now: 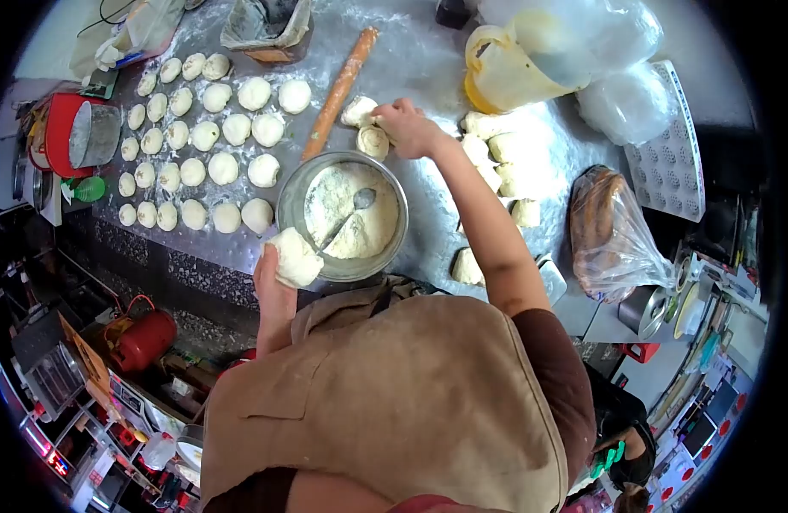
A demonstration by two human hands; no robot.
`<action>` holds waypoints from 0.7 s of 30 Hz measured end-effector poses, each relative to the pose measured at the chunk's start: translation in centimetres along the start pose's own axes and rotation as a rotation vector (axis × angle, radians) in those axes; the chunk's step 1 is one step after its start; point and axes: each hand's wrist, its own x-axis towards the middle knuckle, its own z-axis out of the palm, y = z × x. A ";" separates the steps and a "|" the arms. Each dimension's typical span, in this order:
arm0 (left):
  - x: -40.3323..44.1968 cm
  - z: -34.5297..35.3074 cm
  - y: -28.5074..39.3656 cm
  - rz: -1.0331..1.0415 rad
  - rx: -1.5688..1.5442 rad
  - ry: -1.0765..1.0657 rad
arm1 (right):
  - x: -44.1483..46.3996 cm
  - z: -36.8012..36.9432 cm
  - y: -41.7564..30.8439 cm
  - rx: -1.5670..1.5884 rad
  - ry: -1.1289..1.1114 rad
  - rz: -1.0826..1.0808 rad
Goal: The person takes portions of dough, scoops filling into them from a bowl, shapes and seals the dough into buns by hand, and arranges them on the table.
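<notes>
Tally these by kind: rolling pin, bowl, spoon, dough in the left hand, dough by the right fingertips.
Rolling pin: 1
Metal bowl: 1
Spoon: 1
Held dough, left hand: 1
Dough pieces by right hand: 2
Total: 6

This is a working kitchen: a flour-dusted grey metal worktop (437, 51) across the upper part of the frame bears rows of round white dough pieces (223, 168), a brown wooden rolling pin (341, 92) and a round steel bowl (399, 205).
</notes>
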 end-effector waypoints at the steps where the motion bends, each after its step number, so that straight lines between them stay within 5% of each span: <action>1: 0.0 0.3 0.0 -0.018 0.011 -0.015 | -1.0 0.1 -1.3 0.007 -0.003 0.005; 4: 0.4 1.4 0.0 -0.025 0.054 -0.075 | -1.5 1.7 -3.2 -0.350 0.161 -0.085; 9: 0.1 2.6 0.8 0.003 0.087 -0.122 | 0.0 4.2 -0.9 -0.329 0.248 -0.097; 12: -0.4 2.6 1.3 0.014 0.102 -0.169 | -4.1 1.8 -0.5 -0.029 0.391 -0.191; 16: -0.5 2.1 1.0 -0.029 0.068 -0.219 | -12.0 0.0 -0.2 -0.124 0.337 -0.254; 18: -0.6 2.6 1.0 -0.054 0.058 -0.255 | -14.9 2.0 0.7 -0.539 0.256 -0.433; 21: -0.6 3.4 1.1 -0.035 0.012 -0.341 | -18.5 2.4 -0.6 -0.545 0.051 -0.260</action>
